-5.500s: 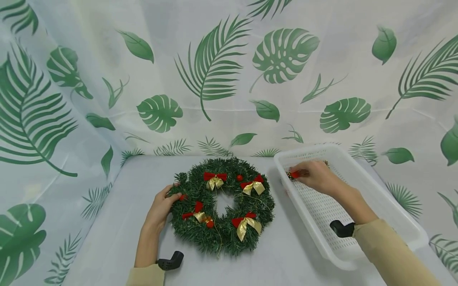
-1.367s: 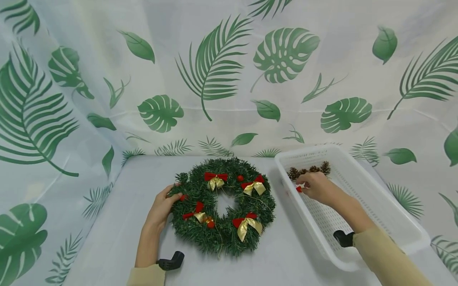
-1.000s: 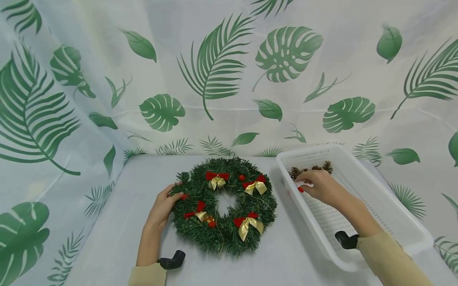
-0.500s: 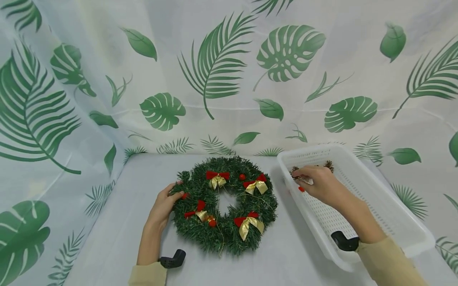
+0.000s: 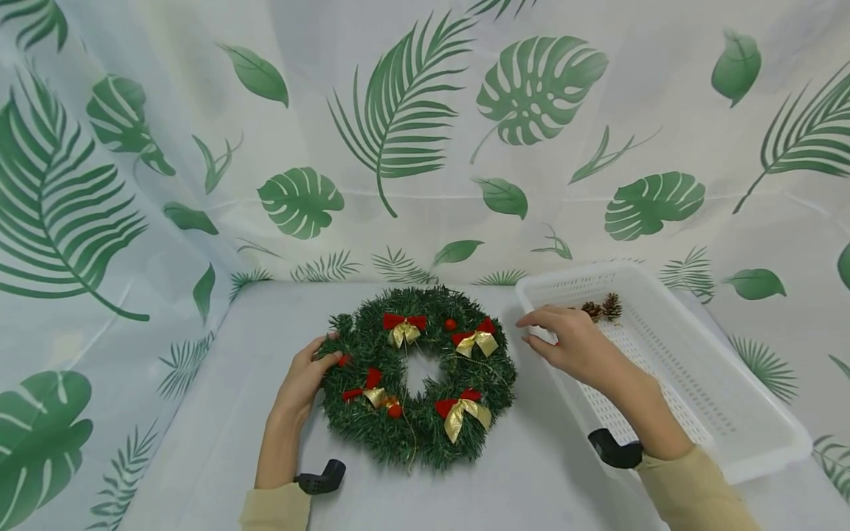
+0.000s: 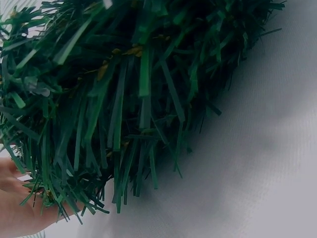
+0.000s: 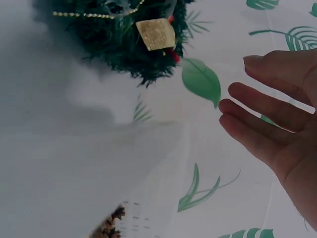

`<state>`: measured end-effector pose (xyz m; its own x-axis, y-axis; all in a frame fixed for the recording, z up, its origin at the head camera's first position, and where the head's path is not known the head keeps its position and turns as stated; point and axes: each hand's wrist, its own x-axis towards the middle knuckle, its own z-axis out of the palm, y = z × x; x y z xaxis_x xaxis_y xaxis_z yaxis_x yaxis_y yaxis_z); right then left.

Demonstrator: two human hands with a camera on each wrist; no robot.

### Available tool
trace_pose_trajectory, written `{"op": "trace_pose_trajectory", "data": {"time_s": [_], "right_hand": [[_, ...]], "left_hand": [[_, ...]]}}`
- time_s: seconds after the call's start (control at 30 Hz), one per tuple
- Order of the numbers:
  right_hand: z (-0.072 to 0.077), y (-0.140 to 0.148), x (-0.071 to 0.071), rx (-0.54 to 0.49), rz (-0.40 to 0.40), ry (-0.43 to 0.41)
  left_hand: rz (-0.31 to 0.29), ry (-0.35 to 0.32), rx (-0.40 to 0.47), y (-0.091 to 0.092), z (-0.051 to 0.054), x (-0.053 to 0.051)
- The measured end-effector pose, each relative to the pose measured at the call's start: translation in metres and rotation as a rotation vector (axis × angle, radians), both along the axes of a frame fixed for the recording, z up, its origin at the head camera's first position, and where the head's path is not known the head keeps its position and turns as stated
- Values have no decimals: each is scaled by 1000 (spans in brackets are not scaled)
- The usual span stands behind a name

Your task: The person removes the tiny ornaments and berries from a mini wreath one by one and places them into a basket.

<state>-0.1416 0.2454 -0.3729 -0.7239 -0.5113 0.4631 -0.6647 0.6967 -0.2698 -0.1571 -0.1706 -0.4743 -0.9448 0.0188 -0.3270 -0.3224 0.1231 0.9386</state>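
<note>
A green Christmas wreath (image 5: 415, 435) lies on the table, decorated with red-and-gold bows, red berries and a thin gold bead string. My left hand (image 5: 296, 387) grips its left edge, thumb on top and fingers partly hidden in the greenery. My right hand (image 5: 578, 343) hovers over the left rim of a white plastic basket (image 5: 737, 383). Its fingers are spread and relaxed, and the right wrist view shows nothing between them. Small brown pine cones (image 5: 600, 307) sit at the basket's far end, some of them perhaps hidden by the right hand. A speck of red shows beside the right thumb.
The basket's raised rim stands right of the wreath, with a strip of white table (image 5: 544, 442) between them. A white curtain (image 5: 425, 147) with green leaf prints hangs behind and at the sides.
My right hand has come up out of the basket from among the pine cones and moved slightly left, its fingers parting. The left hand and the wreath keep their place.
</note>
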Motion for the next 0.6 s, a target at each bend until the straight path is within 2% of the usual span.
{"op": "trace_pose_trajectory", "data": {"time_s": [0.3, 0.47, 0.6], "right_hand": [[-1, -21, -13, 34, 3, -137], [-3, -32, -19, 24, 30, -192], [-4, -41, -26, 54, 44, -212]], "left_hand": [[-12, 21, 18, -1, 1, 0], [-21, 18, 16, -1, 0, 1], [-21, 27, 18, -1, -1, 1]]}}
